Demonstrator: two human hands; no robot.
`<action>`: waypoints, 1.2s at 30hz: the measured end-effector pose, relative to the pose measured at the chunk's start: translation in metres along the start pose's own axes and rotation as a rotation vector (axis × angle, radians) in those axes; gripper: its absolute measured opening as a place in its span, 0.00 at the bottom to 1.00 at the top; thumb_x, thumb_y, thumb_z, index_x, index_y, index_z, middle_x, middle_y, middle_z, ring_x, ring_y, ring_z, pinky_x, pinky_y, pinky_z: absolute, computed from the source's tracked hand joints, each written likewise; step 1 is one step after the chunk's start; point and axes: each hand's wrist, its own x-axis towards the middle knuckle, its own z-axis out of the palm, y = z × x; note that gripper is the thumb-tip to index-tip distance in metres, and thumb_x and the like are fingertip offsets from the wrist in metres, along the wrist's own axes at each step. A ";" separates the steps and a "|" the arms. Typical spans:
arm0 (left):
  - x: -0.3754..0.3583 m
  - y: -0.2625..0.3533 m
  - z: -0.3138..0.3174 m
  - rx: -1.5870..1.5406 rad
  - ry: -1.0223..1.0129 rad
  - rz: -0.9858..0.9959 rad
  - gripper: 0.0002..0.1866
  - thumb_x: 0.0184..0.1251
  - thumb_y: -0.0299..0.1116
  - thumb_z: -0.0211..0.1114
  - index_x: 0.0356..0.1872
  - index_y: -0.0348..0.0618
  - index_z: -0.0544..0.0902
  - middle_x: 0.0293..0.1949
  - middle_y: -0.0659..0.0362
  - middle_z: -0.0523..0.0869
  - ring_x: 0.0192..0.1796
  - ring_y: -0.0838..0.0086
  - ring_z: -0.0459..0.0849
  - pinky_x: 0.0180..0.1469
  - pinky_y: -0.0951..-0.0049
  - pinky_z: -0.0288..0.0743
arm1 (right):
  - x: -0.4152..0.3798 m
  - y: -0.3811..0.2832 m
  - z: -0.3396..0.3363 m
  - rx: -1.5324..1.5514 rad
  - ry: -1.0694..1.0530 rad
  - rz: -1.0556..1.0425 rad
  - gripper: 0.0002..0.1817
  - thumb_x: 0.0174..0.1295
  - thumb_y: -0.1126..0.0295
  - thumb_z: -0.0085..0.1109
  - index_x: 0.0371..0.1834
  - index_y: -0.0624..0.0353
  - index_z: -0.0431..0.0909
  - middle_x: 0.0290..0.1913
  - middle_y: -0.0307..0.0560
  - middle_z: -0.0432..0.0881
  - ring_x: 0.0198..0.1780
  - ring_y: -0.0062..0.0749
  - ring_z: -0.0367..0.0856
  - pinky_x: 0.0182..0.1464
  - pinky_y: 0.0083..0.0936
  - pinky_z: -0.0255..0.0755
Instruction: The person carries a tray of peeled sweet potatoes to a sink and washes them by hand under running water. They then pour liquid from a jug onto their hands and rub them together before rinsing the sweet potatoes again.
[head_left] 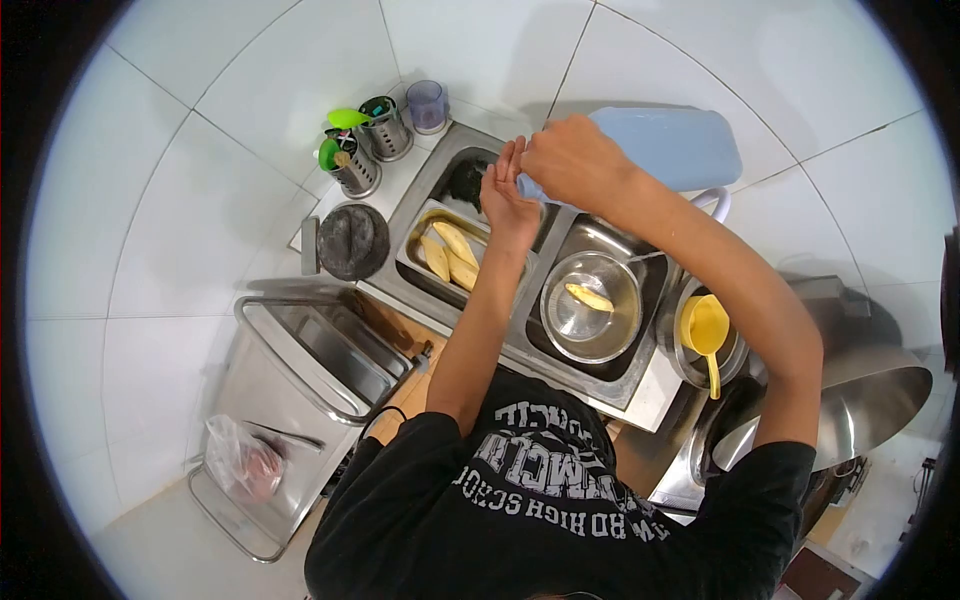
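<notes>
My left hand (508, 195) is raised over the double sink (400, 265), palm turned up and fingers stretched out, with nothing visible in it. Beside its fingertips my right hand (575, 155) is curled closed; what it holds, if anything, is hidden. Below my left hand, several yellow peeled bananas (437, 258) lie in a rectangular metal tray (403, 250) over the left basin. One banana piece (588, 297) rests in a round metal strainer (550, 322) in the right basin. A light blue plastic container (670, 150) lies behind my right forearm.
Utensil holders (385, 135), a clear purple cup (428, 105) and a dark round stone (352, 243) stand at the left. A yellow dipper (705, 325) sits over a metal pot (735, 362) at the right, near a large wok (870, 405). A plastic bag (243, 460) lies on a steel cart (215, 400).
</notes>
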 end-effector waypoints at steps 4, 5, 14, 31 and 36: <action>0.005 -0.001 0.000 0.043 -0.028 0.003 0.26 0.73 0.42 0.32 0.61 0.39 0.69 0.65 0.56 0.72 0.68 0.65 0.66 0.71 0.59 0.56 | 0.003 -0.001 0.002 -0.049 0.013 0.013 0.04 0.43 0.70 0.64 0.19 0.56 0.80 0.21 0.45 0.81 0.29 0.39 0.83 0.28 0.32 0.74; 0.005 0.000 0.001 0.044 -0.031 -0.005 0.26 0.73 0.42 0.32 0.61 0.39 0.69 0.65 0.56 0.72 0.68 0.65 0.66 0.71 0.59 0.56 | 0.003 -0.001 0.002 -0.037 0.023 0.011 0.04 0.43 0.70 0.64 0.19 0.57 0.80 0.21 0.45 0.81 0.29 0.39 0.83 0.28 0.32 0.74; 0.022 0.000 -0.007 0.063 -0.045 -0.064 0.26 0.74 0.43 0.33 0.61 0.39 0.69 0.64 0.57 0.73 0.68 0.66 0.66 0.71 0.59 0.55 | 0.009 0.003 0.007 -0.090 -0.060 0.071 0.03 0.45 0.71 0.62 0.18 0.55 0.79 0.23 0.42 0.82 0.32 0.36 0.83 0.29 0.30 0.74; 0.030 -0.006 -0.007 0.041 -0.067 -0.193 0.27 0.74 0.46 0.30 0.61 0.45 0.71 0.63 0.62 0.74 0.67 0.70 0.67 0.69 0.61 0.56 | 0.017 -0.003 0.009 -0.117 -0.126 0.087 0.03 0.47 0.71 0.61 0.20 0.56 0.80 0.24 0.43 0.82 0.31 0.35 0.84 0.29 0.28 0.75; 0.031 -0.006 -0.011 0.056 -0.078 -0.199 0.27 0.74 0.46 0.30 0.62 0.46 0.71 0.64 0.63 0.74 0.67 0.70 0.67 0.68 0.62 0.56 | 0.019 -0.005 0.007 -0.123 -0.111 0.087 0.03 0.47 0.71 0.61 0.20 0.56 0.80 0.24 0.42 0.83 0.31 0.35 0.84 0.29 0.28 0.75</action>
